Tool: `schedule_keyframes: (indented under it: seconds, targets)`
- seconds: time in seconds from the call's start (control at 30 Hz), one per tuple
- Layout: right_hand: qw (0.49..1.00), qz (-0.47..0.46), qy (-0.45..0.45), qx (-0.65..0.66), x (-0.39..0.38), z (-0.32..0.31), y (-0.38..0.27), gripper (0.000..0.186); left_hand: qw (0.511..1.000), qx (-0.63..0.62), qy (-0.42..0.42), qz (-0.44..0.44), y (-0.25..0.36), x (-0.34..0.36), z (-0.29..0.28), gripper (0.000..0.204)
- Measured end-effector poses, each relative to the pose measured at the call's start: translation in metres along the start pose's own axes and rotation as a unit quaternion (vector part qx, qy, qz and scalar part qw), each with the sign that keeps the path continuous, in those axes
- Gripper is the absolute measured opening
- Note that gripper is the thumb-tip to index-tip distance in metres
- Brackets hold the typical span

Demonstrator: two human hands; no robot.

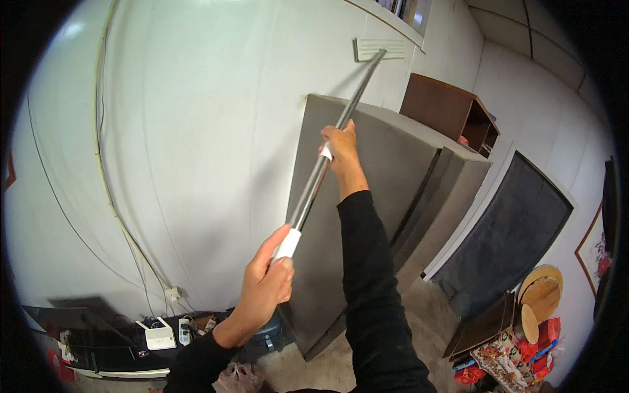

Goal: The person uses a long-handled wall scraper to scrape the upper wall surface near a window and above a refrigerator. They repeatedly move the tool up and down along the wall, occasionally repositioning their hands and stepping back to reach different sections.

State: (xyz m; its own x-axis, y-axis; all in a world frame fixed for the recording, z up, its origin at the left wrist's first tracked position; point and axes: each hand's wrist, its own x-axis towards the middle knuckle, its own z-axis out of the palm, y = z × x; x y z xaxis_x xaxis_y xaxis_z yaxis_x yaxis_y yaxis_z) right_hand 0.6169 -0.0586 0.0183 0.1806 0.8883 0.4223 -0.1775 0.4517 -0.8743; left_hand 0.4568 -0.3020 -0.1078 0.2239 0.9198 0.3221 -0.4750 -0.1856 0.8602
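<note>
A long metal mop pole (308, 196) rises diagonally from my hands to a flat, pale mop head (371, 50), which is up on or close against the white wall (196, 98), below a high ledge. My left hand (268, 281) is wrapped round the white lower grip at the pole's near end. Farther up, my right hand (344, 150) grips the pole by a white collar, in front of a tall grey refrigerator-like cabinet (380, 190).
A brown box shelf (436, 105) sits atop the cabinet; a dark doorway (504, 223) is at right, with stacked round boards (544, 295) and red bags below. At lower left stand a black console (98, 363), a white router (159, 337) and cables along the wall.
</note>
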Motion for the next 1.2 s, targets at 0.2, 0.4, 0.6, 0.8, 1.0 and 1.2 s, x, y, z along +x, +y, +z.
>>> schedule_keyframes:
  seconds: [0.2,0.4,0.6,0.8,1.0,1.2]
  targets:
    - [0.99,-0.016,-0.038,-0.133,-0.075,0.015,0.025,0.083,0.997,0.074,0.037,-0.006,-0.036,-0.075,-0.004,0.058]
    - [0.985,-0.017,-0.058,-0.161,-0.09,-0.004,0.029,0.088,0.998,0.026,0.02,-0.061,-0.06,-0.089,0.003,0.06]
    - [0.996,0.024,-0.079,0.016,-0.067,-0.001,0.005,0.077,0.998,-0.008,-0.021,-0.051,-0.046,-0.071,-0.004,0.062]
    - [0.986,0.057,-0.095,0.121,-0.071,0.054,0.017,0.059,0.998,-0.038,0.028,-0.042,-0.032,-0.102,-0.039,0.06]
    - [0.991,0.038,-0.118,0.045,-0.13,0.093,0.047,0.049,0.993,-0.048,0.102,-0.026,-0.056,-0.16,-0.072,0.063]
    - [0.985,0.072,-0.157,-0.026,-0.186,0.101,0.086,0.051,0.984,-0.008,0.152,-0.094,-0.125,-0.203,-0.096,0.082]
